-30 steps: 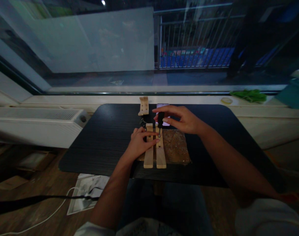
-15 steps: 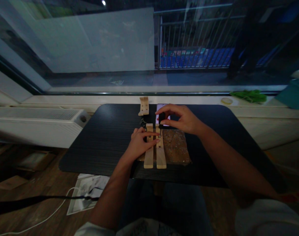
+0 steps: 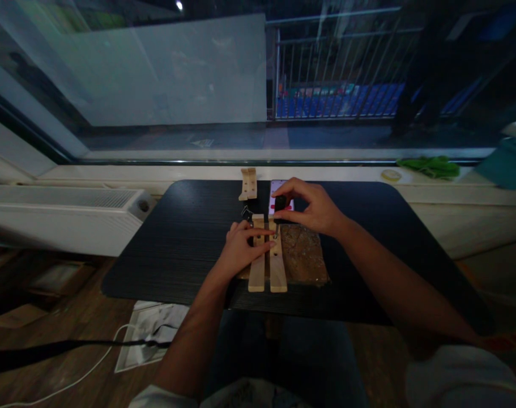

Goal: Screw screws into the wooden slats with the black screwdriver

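Two pale wooden pieces with holes lie side by side, a left wooden piece (image 3: 256,279) and a right wooden piece (image 3: 278,275), partly on a worn brown board (image 3: 303,255). My left hand (image 3: 243,247) reaches across the left one, its thumb and index fingertip holding the right one at either side of a hole. My right hand (image 3: 315,208) pinches the black handle of a screwdriver (image 3: 280,203), held upright. The shaft points down to that hole, where a small shiny screw seems to sit; the tip is partly hidden by my fingers.
A lit phone (image 3: 276,186) lies behind the screwdriver on the dark table (image 3: 164,249). Two more wooden pieces (image 3: 248,184) stand at the back edge, with small metal parts (image 3: 246,212) nearer. On the windowsill are green leaves (image 3: 430,166). A radiator (image 3: 71,218) is at left.
My right hand has shifted and turned slightly around the screwdriver handle, with the fingers a little more spread. The left hand and wooden pieces have stayed in place.
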### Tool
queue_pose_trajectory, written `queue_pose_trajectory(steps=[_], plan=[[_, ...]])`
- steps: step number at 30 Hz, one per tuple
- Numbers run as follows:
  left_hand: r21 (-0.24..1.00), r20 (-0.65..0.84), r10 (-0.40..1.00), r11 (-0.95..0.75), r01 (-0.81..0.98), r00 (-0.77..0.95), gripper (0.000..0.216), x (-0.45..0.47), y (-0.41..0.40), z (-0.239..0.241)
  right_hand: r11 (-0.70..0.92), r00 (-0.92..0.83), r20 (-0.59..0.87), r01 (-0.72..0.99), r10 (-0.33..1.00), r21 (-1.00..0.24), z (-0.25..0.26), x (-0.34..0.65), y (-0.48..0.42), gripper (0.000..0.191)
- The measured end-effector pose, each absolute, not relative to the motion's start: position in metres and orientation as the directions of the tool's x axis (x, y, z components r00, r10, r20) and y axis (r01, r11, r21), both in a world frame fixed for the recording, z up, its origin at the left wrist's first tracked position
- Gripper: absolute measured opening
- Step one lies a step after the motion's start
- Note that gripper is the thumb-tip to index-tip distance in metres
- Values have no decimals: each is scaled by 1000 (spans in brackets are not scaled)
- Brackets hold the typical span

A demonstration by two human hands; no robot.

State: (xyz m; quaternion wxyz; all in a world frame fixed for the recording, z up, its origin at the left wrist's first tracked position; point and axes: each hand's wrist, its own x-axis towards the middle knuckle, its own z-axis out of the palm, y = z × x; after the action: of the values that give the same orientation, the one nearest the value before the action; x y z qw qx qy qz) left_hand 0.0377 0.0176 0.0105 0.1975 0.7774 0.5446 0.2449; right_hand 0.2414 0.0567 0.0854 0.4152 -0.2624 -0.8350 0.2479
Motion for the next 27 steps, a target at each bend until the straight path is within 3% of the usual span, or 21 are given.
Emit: queue_pose_trajectory(steps=[4, 10, 18, 27], plan=[[578, 166, 944, -328, 747, 286, 29, 37, 18, 11, 778, -502, 609, 255, 613, -574, 85, 241, 56, 31], [584, 157, 945, -324, 745, 288, 28, 37, 17, 12, 850, -560, 651, 231, 513, -473, 89, 240, 56, 16], [583, 164, 945, -325, 745, 284, 28, 38, 17, 12, 887, -634, 640, 177, 434, -426, 94, 247, 56, 26], [585, 169, 947, -320, 745, 275, 26, 39, 17, 12, 852, -694, 568, 130, 443, -506, 98, 253, 57, 33]])
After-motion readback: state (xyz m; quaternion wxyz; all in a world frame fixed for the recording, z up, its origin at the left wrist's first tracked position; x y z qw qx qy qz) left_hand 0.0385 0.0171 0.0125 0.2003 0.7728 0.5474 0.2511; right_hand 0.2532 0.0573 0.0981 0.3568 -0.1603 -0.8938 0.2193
